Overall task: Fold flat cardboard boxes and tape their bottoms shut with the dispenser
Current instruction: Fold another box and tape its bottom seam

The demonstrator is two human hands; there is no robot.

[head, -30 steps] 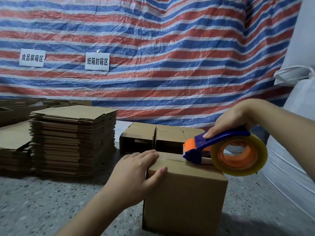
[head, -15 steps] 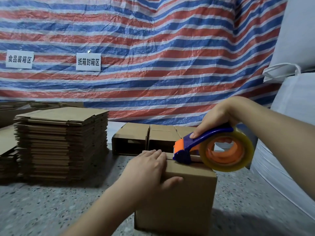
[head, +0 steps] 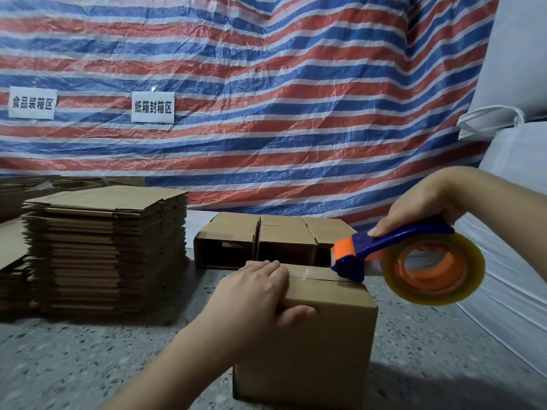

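A brown cardboard box (head: 319, 353) stands on the speckled floor in front of me, its flaps closed on top. My left hand (head: 254, 297) rests on the box's top left corner, fingers flat over the flaps and thumb down the front face. My right hand (head: 414, 208) grips the blue handle of a tape dispenser (head: 393, 255) with an orange head and a clear tape roll. The dispenser's head touches the top seam near the right edge. A strip of clear tape lies along the seam behind it.
A tall stack of flat cardboard boxes (head: 103, 250) stands at the left. Folded boxes (head: 266, 241) lie on their sides behind the one I hold. A striped tarp (head: 266, 99) with two paper signs hangs at the back. White sacks (head: 515, 232) fill the right.
The dispenser has slid right along the top seam toward the box's right edge, leaving tape behind it. My left hand stays on the top left corner.
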